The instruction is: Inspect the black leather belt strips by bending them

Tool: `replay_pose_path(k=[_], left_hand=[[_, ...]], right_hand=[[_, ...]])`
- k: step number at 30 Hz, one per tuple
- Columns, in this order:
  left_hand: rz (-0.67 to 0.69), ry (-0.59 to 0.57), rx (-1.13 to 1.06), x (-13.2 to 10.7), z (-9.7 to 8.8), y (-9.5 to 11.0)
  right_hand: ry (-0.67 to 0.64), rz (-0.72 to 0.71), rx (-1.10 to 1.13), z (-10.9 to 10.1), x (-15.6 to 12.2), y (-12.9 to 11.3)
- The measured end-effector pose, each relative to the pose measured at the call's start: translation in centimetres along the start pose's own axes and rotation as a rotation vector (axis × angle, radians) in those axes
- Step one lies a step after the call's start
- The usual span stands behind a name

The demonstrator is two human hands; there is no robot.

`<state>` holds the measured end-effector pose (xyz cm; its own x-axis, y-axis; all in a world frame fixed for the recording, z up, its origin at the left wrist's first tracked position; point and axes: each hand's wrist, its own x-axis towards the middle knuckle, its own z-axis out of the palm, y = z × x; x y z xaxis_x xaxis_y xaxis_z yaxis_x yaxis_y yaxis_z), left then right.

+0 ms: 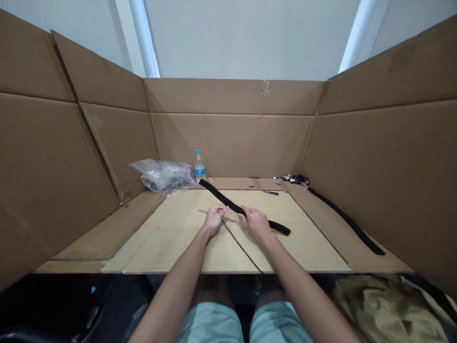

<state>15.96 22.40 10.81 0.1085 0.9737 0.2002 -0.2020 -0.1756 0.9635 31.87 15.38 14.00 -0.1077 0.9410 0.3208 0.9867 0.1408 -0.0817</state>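
Note:
A long black padded strip (216, 193) lies slantwise over the pale board, its far end near the bottle and its near end to the right. My right hand (256, 223) is closed around its middle, thumb and fingers on the strip. My left hand (214, 219) is pinched at the strip's near edge, where a thin black cord (240, 244) comes from its fingers. This cord runs down over the table's front edge. The fingertips partly hide where cord and strip meet.
Cardboard walls (207, 138) stand on three sides. At the back are a clear plastic bag (162, 174), a water bottle (200, 167), a small dark tool (271, 193) and a black cord bundle (297, 179). Another black strip (346, 218) lies along the right. Yellowish fabric (385, 309) is at lower right.

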Motion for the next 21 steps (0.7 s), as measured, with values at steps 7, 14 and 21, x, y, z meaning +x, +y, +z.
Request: replay_pose_path(k=[7, 14, 21], left_hand=[[0.032, 0.074, 0.516, -0.7, 0.3, 0.1], [0.097, -0.050, 1.040, -1.1, 1.0, 0.3], [0.064, -0.042, 1.087, -1.3, 1.1, 0.7]], right_hand=[[-0.083, -0.027, -0.039, 0.4, 0.2, 0.1], [-0.139, -0.060, -0.064, 0.8, 0.5, 0.7], [-0.168, -0.069, 0.015, 1.4, 0.8, 1.3]])
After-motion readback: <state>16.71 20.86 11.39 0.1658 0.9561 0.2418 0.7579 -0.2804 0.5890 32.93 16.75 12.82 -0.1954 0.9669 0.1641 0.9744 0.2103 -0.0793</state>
